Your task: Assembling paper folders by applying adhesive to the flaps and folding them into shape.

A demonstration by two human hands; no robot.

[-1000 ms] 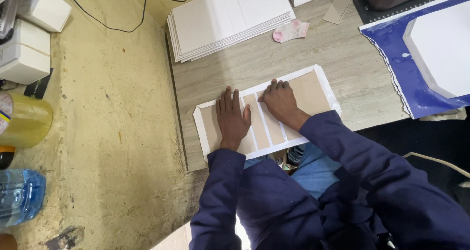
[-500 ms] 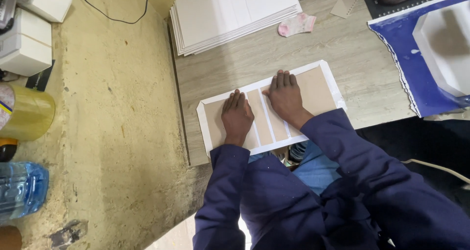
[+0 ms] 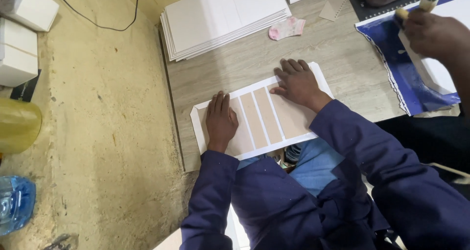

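A white sheet with several brown cardboard panels (image 3: 262,118) lies flat on a low wooden board (image 3: 235,69). My left hand (image 3: 220,120) presses palm-down on its left panel, fingers together. My right hand (image 3: 296,82) lies flat on the right panel, fingers spread toward the sheet's far edge. Neither hand holds anything. Both arms wear dark blue sleeves.
A stack of white sheets (image 3: 223,17) lies at the board's far side, a pink cloth (image 3: 286,28) beside it. At right another person's hand (image 3: 431,32) holds a brush over white card on a blue sheet (image 3: 391,59). White boxes (image 3: 19,34), a yellow container (image 3: 17,125) and a water bottle (image 3: 14,203) stand at left.
My right hand has slid to the right across the sheet, away from the left hand. Another person's hand with a brush has come into view at the right.
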